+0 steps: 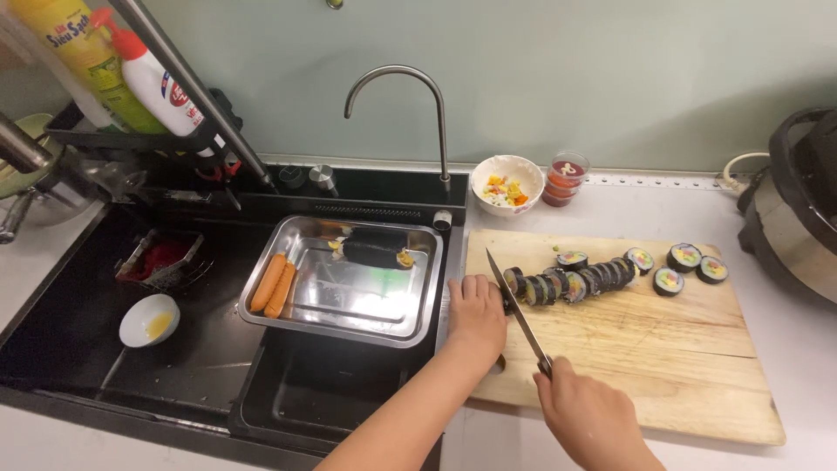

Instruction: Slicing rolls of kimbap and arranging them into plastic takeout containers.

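1. A knife (518, 311) was held by its handle in the right hand (591, 417), the fingers closed around the grip, so that the blade ran slantwise up to the left end of the rice roll (558, 285).
2. The roll was laid along the upper part of the wooden cutting board (663, 366), already cut into rounds that leaned on one another; its uncut end was steadied by the left hand (476, 312), whose fingers were curled down just beside the blade.
3. How much of the roll was pinched under those fingers could not be told, since it was hidden by the hand.
4. Four finished slices (684, 257) were set apart near the board's far right corner, seemingly to keep them clear of the cutting.
5. The board was placed on the worktop (811, 349) against the sink (105, 349), over which a steel tray (349, 305) rested with another whole roll (375, 248) and two sausages (275, 284), within easy reach.
6. A small bowl of chopped filling (506, 185) and a sauce cup (567, 174) were stood behind the board by the wall.
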